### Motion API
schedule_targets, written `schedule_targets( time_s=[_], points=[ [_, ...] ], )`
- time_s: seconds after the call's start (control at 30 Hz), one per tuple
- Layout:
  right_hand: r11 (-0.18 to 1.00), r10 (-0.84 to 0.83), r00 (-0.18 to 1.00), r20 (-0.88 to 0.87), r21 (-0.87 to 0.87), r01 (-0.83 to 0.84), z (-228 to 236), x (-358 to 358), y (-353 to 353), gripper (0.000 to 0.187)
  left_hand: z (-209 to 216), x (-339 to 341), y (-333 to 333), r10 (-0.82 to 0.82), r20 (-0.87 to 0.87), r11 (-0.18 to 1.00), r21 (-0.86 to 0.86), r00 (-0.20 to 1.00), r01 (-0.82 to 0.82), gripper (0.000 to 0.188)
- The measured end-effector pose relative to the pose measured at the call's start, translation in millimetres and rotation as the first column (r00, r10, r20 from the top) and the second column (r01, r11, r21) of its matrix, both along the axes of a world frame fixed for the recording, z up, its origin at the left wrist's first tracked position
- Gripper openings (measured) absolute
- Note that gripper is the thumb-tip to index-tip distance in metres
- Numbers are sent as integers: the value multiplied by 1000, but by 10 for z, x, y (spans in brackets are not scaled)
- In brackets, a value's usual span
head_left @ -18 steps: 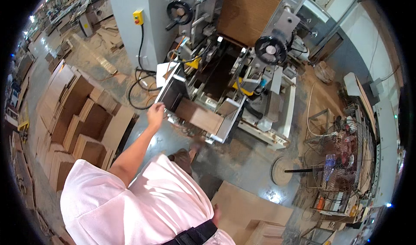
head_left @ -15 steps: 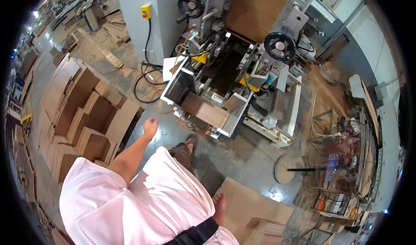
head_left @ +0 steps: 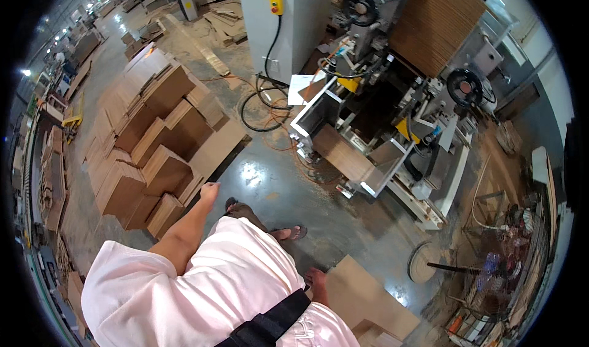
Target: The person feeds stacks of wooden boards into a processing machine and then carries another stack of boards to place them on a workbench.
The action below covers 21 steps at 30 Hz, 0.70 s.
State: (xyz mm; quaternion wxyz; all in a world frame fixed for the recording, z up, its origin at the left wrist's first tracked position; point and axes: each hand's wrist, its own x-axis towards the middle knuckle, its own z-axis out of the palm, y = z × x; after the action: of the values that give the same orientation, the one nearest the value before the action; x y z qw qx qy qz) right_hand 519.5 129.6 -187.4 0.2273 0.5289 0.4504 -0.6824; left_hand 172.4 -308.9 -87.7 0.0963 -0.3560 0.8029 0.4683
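A factory floor is seen from above, with the person's pale pink shirt (head_left: pixel 202 285) and a black strap (head_left: pixel 270 322) filling the lower edge. The left hand (head_left: pixel 209 192) is held out in front of the body at the end of a bare forearm; nothing is gripped in it, and the fingers appear loosely curled, though whether they are closed cannot be told for certain. It is seen over the glossy concrete floor (head_left: pixel 307 200), just beside the stacks of flat brown cardboard blanks (head_left: pixel 147 144) that are piled to the person's left. The right hand (head_left: pixel 316 281) is lowered at the person's side, and it is seen at the near edge of a cardboard sheet (head_left: pixel 368 298) lying flat on the floor; whether the sheet is touched or gripped cannot be told, as the fingers are too small to be made out. A sandalled foot (head_left: pixel 288 232) is shown between the two hands. Ahead and to the right, a grey metal machine (head_left: pixel 392 132) is set, with black handwheels (head_left: pixel 464 87) and a stack of corrugated board (head_left: pixel 437 25) loaded on top. A grey cabinet (head_left: pixel 270 28) with a yellow switch box (head_left: pixel 277 4) stands behind it, and black cables (head_left: pixel 261 111) are coiled on the floor at its foot.
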Motion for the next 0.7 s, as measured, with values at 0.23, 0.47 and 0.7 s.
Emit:
schedule_targets(
  time_s=[0.23,0.47,0.7],
  points=[
    [978,20,994,-110,207,3,374,-355,-144,27,103,119,37,-143,-60,978,145,988,150,30],
    [972,3,963,-269,226,60,428,-795,-531,32,-187,1035,-924,-49,5,936,348,999,44,27],
    [938,198,966,-166,317,-138,824,-613,-1354,25,-795,2513,-2271,230,328,797,477,916,-371,25]
  ],
)
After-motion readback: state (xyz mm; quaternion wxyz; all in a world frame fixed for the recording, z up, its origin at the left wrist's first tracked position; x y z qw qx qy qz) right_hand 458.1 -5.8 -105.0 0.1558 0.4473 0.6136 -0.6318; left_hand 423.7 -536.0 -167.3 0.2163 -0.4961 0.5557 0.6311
